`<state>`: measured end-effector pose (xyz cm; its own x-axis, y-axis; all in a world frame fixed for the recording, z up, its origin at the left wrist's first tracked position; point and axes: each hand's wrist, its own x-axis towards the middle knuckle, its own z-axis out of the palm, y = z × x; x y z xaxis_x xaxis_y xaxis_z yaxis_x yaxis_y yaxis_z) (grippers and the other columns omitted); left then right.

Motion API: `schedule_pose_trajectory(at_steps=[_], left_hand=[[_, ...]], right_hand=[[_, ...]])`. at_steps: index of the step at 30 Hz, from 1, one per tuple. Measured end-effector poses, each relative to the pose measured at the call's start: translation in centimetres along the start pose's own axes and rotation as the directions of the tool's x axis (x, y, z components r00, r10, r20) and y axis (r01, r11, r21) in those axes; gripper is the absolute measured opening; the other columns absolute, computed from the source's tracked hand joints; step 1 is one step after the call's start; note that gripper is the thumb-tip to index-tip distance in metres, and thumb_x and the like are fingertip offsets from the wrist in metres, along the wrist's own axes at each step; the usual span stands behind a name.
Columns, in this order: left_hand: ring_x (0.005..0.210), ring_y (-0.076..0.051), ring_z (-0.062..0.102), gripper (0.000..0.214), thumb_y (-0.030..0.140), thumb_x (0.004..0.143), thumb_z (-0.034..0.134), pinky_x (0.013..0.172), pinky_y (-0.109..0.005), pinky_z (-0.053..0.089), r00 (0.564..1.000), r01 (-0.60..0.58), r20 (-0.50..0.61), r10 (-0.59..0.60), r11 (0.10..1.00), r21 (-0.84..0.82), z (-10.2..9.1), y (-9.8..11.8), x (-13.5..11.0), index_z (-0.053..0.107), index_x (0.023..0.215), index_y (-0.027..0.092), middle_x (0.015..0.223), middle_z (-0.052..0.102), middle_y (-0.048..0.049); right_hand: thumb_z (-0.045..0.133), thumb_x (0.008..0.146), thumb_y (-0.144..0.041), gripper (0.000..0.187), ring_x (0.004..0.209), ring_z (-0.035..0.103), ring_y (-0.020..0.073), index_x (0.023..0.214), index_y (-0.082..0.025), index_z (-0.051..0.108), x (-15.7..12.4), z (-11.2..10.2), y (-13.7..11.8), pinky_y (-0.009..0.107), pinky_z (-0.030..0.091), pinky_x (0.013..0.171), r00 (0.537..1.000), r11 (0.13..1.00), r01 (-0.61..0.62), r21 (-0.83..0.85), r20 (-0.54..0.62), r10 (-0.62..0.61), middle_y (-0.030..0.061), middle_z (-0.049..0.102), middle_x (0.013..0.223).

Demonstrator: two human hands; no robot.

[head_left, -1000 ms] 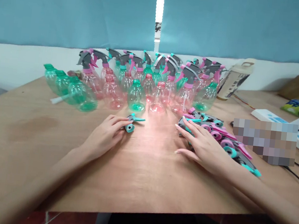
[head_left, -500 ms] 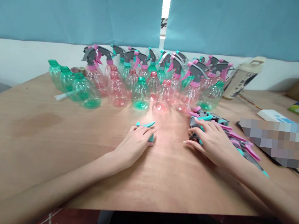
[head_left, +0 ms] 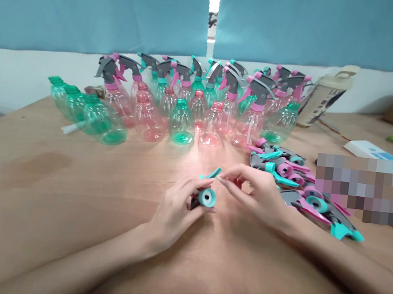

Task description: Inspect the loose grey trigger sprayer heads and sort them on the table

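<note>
My left hand (head_left: 178, 206) is closed around a spray head (head_left: 207, 197); its turquoise collar faces me and its turquoise trigger sticks up past my fingers. Close beside it, my right hand (head_left: 257, 191) has thumb and forefinger pinched together at the trigger's tip. Whether those fingertips hold anything is hidden. Behind my right hand lies a pile of loose spray heads (head_left: 285, 169), grey with pink or turquoise parts. A green bottle (head_left: 182, 127) and a pink bottle (head_left: 214, 128), both without heads, stand beyond my hands.
Several bottles with spray heads on, such as a pink one (head_left: 251, 124), stand in rows at the back. Green bottles (head_left: 106, 121) stand at the left, near a white tube (head_left: 73, 128). A beige tumbler (head_left: 324, 99) and a white box (head_left: 371, 150) are at the right.
My right hand has left the pile and moved left to the spray head. My left hand has shifted slightly right and turned the head so its collar shows.
</note>
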<state>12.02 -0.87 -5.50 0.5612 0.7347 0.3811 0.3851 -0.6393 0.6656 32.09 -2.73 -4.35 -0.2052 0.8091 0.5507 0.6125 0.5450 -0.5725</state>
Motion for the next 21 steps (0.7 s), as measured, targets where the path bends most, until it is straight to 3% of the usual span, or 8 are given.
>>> schedule_pose_trajectory(at_steps=[3,7,13,19,21], left_hand=[[0.076,-0.013,0.059,0.035,0.018,0.079,0.07,0.068,-0.025,0.049,1.0,0.017,0.0,-0.017,1.0,0.005,-0.1,-0.5,0.0,0.06,0.111,0.024,0.099,0.06,-0.0013],[0.089,-0.018,0.056,0.036,0.028,0.076,0.074,0.077,-0.031,0.047,0.992,-0.019,-0.122,0.033,0.993,0.114,-0.7,-0.8,0.4,0.062,0.111,0.025,0.098,0.056,-0.0032],[0.087,-0.02,0.054,0.033,0.033,0.077,0.073,0.077,-0.034,0.042,0.998,-0.001,-0.058,0.01,0.988,0.154,-0.8,-1.0,0.8,0.062,0.108,0.024,0.093,0.064,-0.0021],[0.085,-0.02,0.055,0.021,0.03,0.078,0.072,0.075,-0.034,0.037,0.999,0.039,-0.029,-0.034,0.981,0.192,-0.4,-0.9,0.8,0.063,0.096,0.024,0.087,0.066,-0.0005],[0.085,-0.021,0.054,0.02,0.027,0.077,0.072,0.074,-0.035,0.037,0.999,0.035,-0.028,-0.03,0.976,0.214,-0.4,-1.0,0.8,0.063,0.095,0.024,0.088,0.066,-0.0005]], right_hand=[[0.058,0.086,-0.017,0.007,0.057,0.056,0.0087,0.092,-0.018,0.062,-0.9,0.6,0.4,0.02,0.043,0.053,0.999,0.999,0.014,0.049,-0.036,-0.012,-0.0026,0.061,0.067],[0.059,0.085,-0.016,0.01,0.052,0.05,0.0067,0.094,-0.019,0.061,-1.5,1.2,0.0,0.019,0.041,0.052,1.0,0.993,0.028,0.111,-0.003,-0.028,-0.005,0.056,0.063],[0.057,0.088,-0.028,0.018,0.051,0.048,0.0073,0.103,-0.018,0.06,-1.9,1.5,-1.1,0.019,0.036,0.046,0.963,0.95,-0.241,0.199,0.174,0.208,-0.0053,0.053,0.061],[0.054,0.089,-0.023,0.021,0.049,0.048,0.0091,0.105,-0.015,0.066,-2.3,1.6,-1.4,0.023,0.036,0.052,0.997,0.995,-0.035,-0.091,0.069,0.041,-0.002,0.057,0.06],[0.052,0.09,-0.025,0.025,0.048,0.048,0.0098,0.108,-0.014,0.067,-2.4,1.7,-1.6,0.024,0.036,0.052,0.995,0.993,-0.041,-0.115,0.086,0.051,-0.0014,0.058,0.059]])
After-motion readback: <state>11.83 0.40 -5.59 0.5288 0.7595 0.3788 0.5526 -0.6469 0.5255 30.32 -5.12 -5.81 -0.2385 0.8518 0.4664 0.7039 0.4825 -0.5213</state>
